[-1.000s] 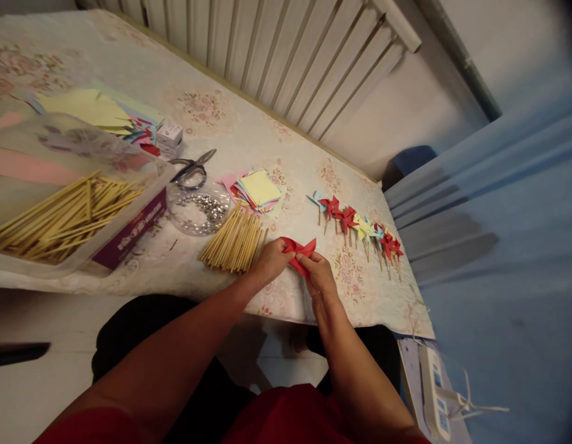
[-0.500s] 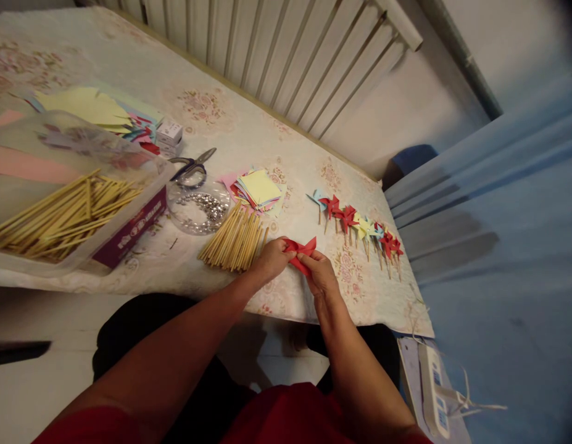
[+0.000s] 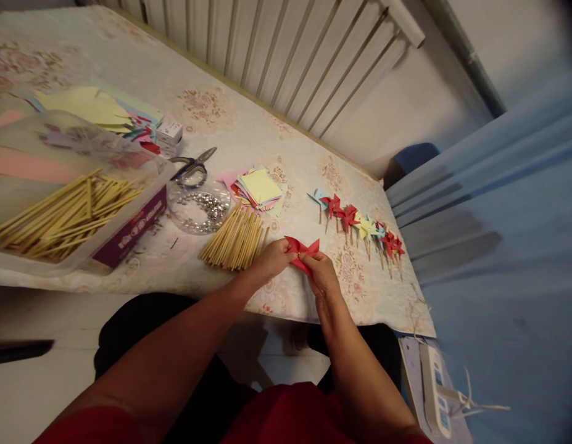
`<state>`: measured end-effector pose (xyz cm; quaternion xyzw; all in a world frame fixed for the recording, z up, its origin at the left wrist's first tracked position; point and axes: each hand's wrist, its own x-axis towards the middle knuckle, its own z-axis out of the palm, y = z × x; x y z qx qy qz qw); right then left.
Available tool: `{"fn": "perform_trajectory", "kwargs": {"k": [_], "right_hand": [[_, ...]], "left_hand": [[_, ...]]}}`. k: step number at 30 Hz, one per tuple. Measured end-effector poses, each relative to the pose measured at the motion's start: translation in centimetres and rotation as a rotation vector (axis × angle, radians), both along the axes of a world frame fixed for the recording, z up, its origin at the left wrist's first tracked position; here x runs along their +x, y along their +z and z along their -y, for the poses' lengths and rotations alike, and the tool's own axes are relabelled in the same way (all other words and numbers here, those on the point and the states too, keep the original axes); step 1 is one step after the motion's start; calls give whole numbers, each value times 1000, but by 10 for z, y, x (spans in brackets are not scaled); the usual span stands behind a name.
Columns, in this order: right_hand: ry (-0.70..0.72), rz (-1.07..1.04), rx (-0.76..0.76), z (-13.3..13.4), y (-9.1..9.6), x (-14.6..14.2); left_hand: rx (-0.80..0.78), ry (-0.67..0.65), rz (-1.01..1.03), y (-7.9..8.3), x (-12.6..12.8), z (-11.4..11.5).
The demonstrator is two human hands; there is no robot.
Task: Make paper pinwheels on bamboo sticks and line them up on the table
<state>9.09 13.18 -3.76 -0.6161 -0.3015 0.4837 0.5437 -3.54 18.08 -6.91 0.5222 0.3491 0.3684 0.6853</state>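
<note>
A red paper pinwheel point(image 3: 313, 246) with folded blades is held between both hands, over the front part of the table. My left hand point(image 3: 275, 256) pinches its left side; my right hand point(image 3: 323, 269) grips the right side, thumb near the centre. A tiny shiny spot shows at the middle of the paper, too small to name surely. Just left of my left hand lies a bundle of thin wooden sticks point(image 3: 234, 240). Behind them are a stack of coloured paper squares point(image 3: 261, 187) and a clear round dish point(image 3: 200, 209) of small silvery pins.
Several finished pinwheels on sticks point(image 3: 349, 217) lie in a row at the right. Scissors point(image 3: 193, 168) rest behind the dish. A clear plastic bin point(image 3: 132, 231) of sticks fills the left side. A power strip point(image 3: 436, 391) sits at lower right, beside a blue curtain point(image 3: 508, 246).
Both hands stay closed on the red pinwheel while its blades shift slightly under the fingers. The right thumb moves a little at the centre. Other things lie as before.
</note>
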Motion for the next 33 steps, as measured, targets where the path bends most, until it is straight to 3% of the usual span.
{"fn": "perform_trajectory", "kwargs": {"k": [6,15,21,26,33], "right_hand": [[-28,34,-10,4,-1,2],[-3,75,27,7,-1,0],[10,238,47,9,1,5],[5,323,59,11,1,11],[-147,5,66,23,-1,45]], "left_hand": [[-95,-32,60,-2,1,2],[-19,-6,-40,-1,0,1],[17,-32,-33,-5,4,3],[0,-31,-73,4,0,7],[417,96,-391,14,-8,31]]}}
